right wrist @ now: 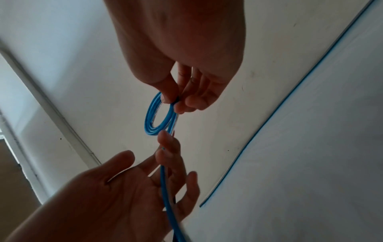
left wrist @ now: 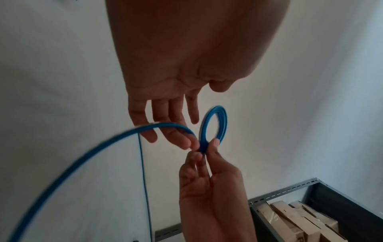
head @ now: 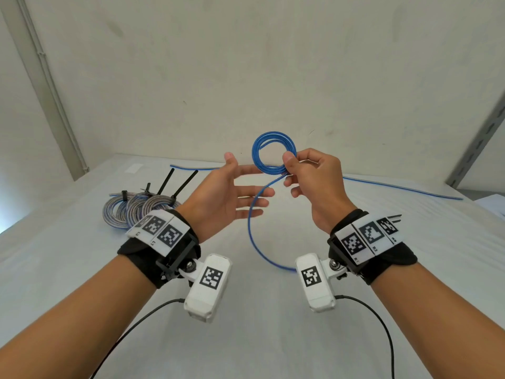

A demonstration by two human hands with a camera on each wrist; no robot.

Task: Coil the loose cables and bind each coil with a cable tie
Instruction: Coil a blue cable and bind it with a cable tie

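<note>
Mid-wind on the blue cable [head: 252, 222]: my right hand [head: 314, 184] pinches the small coil [head: 274, 152] between thumb and fingers [head: 289, 160], held up over the desk [head: 82, 269]. My left hand [head: 232, 192] is spread loose, the free run sliding across its fingers, gripping nothing. To do this well, I'd keep the pinch fixed, feed each loop the same size, and not let turns spring apart. Three tied coils [head: 136, 206] sit far left of my left hand. Hard to tell the turn count, and the tail's end runs off behind my right wrist.
</note>
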